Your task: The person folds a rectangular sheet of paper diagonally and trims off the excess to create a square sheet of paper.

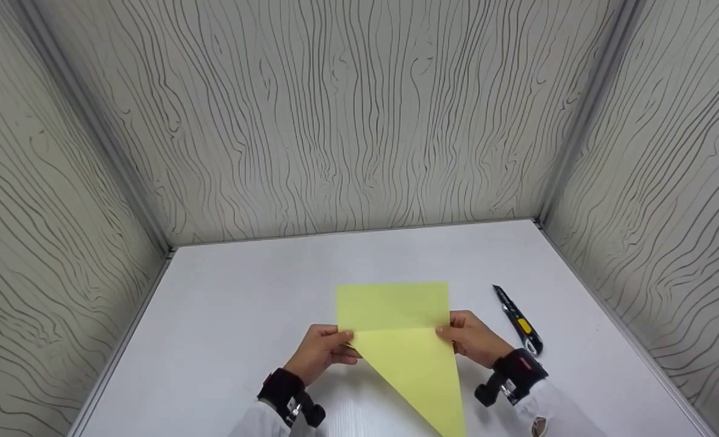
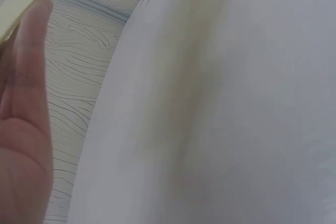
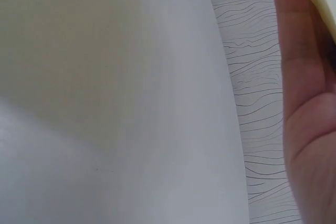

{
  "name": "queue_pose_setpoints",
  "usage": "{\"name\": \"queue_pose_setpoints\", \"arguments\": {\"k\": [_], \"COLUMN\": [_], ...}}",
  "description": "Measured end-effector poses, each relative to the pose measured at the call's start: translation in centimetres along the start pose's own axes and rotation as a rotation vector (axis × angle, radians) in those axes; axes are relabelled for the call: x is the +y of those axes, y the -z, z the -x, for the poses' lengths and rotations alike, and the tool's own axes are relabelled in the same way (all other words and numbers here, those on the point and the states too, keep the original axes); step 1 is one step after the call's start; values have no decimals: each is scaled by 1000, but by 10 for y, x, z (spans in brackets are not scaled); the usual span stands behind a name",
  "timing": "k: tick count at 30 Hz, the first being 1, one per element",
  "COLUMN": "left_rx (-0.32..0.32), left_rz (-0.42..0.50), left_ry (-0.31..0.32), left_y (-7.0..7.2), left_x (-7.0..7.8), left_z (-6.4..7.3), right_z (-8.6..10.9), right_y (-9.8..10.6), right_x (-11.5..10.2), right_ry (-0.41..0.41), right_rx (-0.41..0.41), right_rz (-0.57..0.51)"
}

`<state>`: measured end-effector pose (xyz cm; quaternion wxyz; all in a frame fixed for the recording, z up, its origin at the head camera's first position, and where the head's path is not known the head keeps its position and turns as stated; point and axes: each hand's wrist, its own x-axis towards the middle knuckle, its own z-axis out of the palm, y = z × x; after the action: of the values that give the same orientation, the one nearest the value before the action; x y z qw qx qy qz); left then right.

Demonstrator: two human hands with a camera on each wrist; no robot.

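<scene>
A yellow sheet of paper [image 1: 405, 364] is held up in front of me, with a rectangular upper part and a lower part that narrows along a slanted left edge to a point at lower right. A straight horizontal line crosses it between my hands. At the left edge, my left hand [image 1: 322, 353] pinches it, thumb on the near face and fingers behind. My right hand [image 1: 476, 338] pinches the right edge at the same height. Both wrist views catch only a strip of the paper [image 2: 22, 4] beside the fingers.
To the right of my right hand lies a black utility knife [image 1: 520, 325] with a yellow patch, on the white table [image 1: 232, 315]. Wood-grain panels [image 1: 359, 121] enclose the table at the back and both sides. Each wrist wears a black strap [image 1: 520, 370] with a small device.
</scene>
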<state>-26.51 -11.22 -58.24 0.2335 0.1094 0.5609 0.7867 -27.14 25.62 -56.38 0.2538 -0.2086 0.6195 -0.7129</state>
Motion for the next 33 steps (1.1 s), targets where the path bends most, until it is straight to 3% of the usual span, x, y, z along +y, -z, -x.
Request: {"name": "queue_pose_setpoints", "arguments": {"k": [7, 12, 16, 24, 33], "left_rx": [-105, -152, -140, -57, -54], "left_rz": [47, 17, -33, -78, -89], "left_ry": [12, 25, 31, 43, 41], "left_y": [7, 8, 8, 9, 12], "left_x": [3, 6, 7, 3, 1], "left_z": [1, 2, 1, -1, -2], "right_z": [-1, -2, -2, -3, -3], "right_y": [1, 1, 1, 0, -1], "right_x": [-1, -1, 0, 1, 0], "right_ry": [-6, 0, 24, 11, 2], "right_rx": [-30, -26, -37, -22, -33], "right_rz": [46, 95, 99, 119, 95]}}
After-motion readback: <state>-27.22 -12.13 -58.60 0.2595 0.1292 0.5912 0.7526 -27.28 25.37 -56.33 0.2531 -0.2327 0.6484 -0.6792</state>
